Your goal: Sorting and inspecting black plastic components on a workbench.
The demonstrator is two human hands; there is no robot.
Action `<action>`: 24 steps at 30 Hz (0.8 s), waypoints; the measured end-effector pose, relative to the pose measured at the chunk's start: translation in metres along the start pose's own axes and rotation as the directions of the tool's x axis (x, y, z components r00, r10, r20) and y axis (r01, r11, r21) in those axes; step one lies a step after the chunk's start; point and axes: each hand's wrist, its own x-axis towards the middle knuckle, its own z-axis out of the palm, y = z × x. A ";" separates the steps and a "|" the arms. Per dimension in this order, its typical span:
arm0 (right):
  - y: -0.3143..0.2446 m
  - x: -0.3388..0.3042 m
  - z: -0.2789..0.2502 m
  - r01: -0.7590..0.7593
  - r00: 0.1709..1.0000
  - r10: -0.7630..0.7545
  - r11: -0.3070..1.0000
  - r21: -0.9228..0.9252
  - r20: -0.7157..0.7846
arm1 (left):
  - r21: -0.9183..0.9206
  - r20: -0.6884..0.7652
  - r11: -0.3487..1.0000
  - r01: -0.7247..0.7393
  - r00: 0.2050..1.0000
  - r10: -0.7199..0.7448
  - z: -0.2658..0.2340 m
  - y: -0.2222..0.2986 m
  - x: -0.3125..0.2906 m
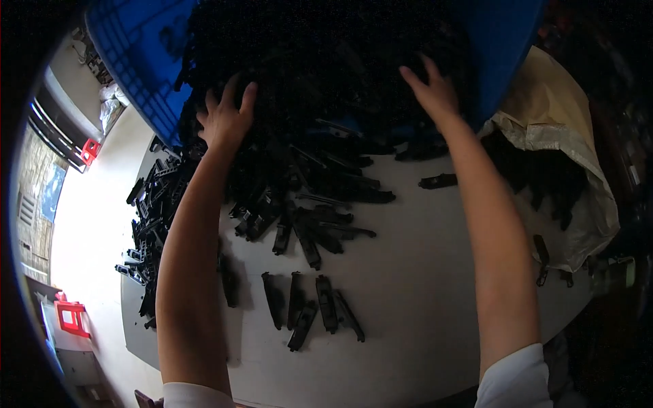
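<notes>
Both my arms reach forward into a heap of black plastic parts [326,75] that spills from a large blue crate [146,102] tipped toward me. My left hand [228,117], fingers spread, rests at the left side of the heap. On the right, my right hand [434,94] is also spread, its fingers at the dark pile. Neither hand shows a part in its grasp. Long, narrow black pieces [326,228] lie loose on the pale tabletop [415,265] between my forearms. Deep shadow hides the heap's far part.
More black parts [153,224] are scattered left of my left forearm. To the right, a pale woven sack [571,136] lies with its mouth open and dark pieces at it. Red stools [71,318] stand on the floor beyond the table's left edge.
</notes>
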 end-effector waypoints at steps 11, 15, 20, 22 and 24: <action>-0.014 -0.011 0.005 0.065 0.991 -0.040 0.978 -0.200 0.128 | -0.153 0.049 0.954 -0.257 0.963 0.267 0.013 0.006 -0.005; -0.013 -0.007 -0.002 0.002 0.990 0.014 0.994 -0.111 0.139 | -0.130 0.152 0.974 -0.185 0.967 0.204 0.015 0.019 0.000; -0.012 -0.018 0.006 -0.021 0.987 0.022 1.000 -0.009 0.157 | -0.216 0.237 0.939 -0.268 0.918 0.317 0.030 0.039 -0.004; -0.020 -0.030 0.012 -0.064 0.975 0.064 0.998 -0.011 0.214 | -0.293 0.246 0.915 -0.277 0.903 0.352 0.030 0.039 -0.016; -0.019 -0.039 0.019 0.020 0.968 -0.026 1.000 0.023 0.248 | -0.443 0.328 0.881 -0.165 0.885 0.330 0.030 0.045 -0.026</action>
